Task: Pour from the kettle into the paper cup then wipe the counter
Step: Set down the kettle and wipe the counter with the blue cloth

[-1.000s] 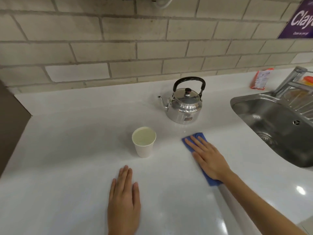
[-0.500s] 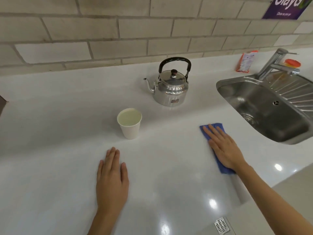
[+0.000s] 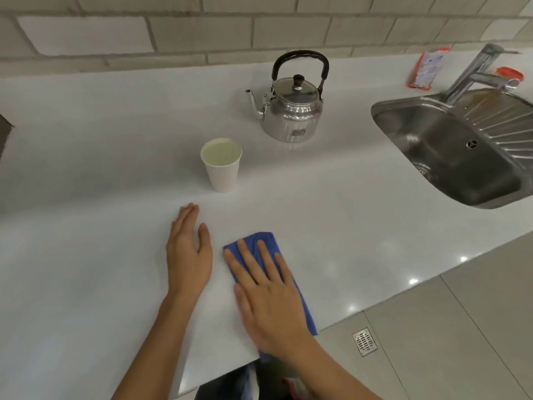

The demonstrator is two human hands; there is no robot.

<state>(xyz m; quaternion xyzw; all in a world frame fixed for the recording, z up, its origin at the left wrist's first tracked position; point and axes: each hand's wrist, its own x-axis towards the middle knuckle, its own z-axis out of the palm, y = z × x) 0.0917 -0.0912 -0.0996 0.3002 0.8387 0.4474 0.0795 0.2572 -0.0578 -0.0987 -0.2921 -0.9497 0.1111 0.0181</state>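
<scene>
Full paper cup (image 3: 221, 166) (upright) near kettle (image 3: 292, 111)

The kettle (image 3: 291, 111) is showing polished metal with a dark handle, the sink (image 3: 450, 145) brushed steel. The table (image 3: 86, 168) is gleaming smooth and white — small glints near its edge. The cup (image 3: 222, 171) is looking like matt paper; the blue cloth (image 3: 259, 241) is looking soft and woven.

On the white table (image 3: 86, 168), the right hand (image 3: 268, 295) lies flat with spread fingers on a blue cloth (image 3: 261, 239) near the front edge. The left hand (image 3: 189, 255) rests flat just beside it, palm down. Behind them stands a full paper cup (image 3: 222, 171), then a metal kettle (image 3: 292, 111) with its spout pointing left. A steel sink (image 3: 450, 151) sits to the right.
</scene>
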